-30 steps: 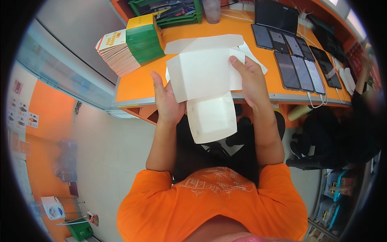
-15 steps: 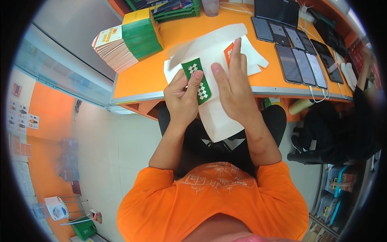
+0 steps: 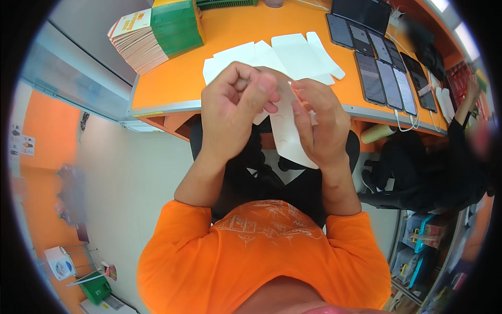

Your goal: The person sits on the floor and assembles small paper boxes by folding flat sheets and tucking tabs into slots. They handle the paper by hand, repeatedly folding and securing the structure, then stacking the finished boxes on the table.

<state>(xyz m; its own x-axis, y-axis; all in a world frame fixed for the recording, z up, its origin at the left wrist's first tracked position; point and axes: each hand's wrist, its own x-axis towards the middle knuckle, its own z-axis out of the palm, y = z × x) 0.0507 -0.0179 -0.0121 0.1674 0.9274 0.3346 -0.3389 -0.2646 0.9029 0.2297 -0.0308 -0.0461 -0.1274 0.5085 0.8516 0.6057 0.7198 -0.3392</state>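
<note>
A folded cardboard box blank (image 3: 285, 131), white on its inner face with a sliver of orange at its top edge, hangs in front of me past the table's edge. My right hand (image 3: 325, 123) is closed on its right side, thumb on the near face. My left hand (image 3: 227, 112) is raised beside its upper end, fingers curled and thumb against the fingertips; anything between them is hidden. Behind my hands, more white flat box blanks (image 3: 303, 55) lie on the orange table (image 3: 230, 31).
A thick stack of folded cartons, green and yellow (image 3: 175, 31), stands at the table's left. Several phones (image 3: 368, 78) with cables lie at the right, near a dark laptop-like screen (image 3: 361, 14). A green basket (image 3: 225, 3) is at the back. Another person (image 3: 444, 162) sits at the right.
The box blank has been turned and its green patterned flap no longer shows. My left hand has let go of that flap and curled up. My right hand, flat before, now grips the blank.
</note>
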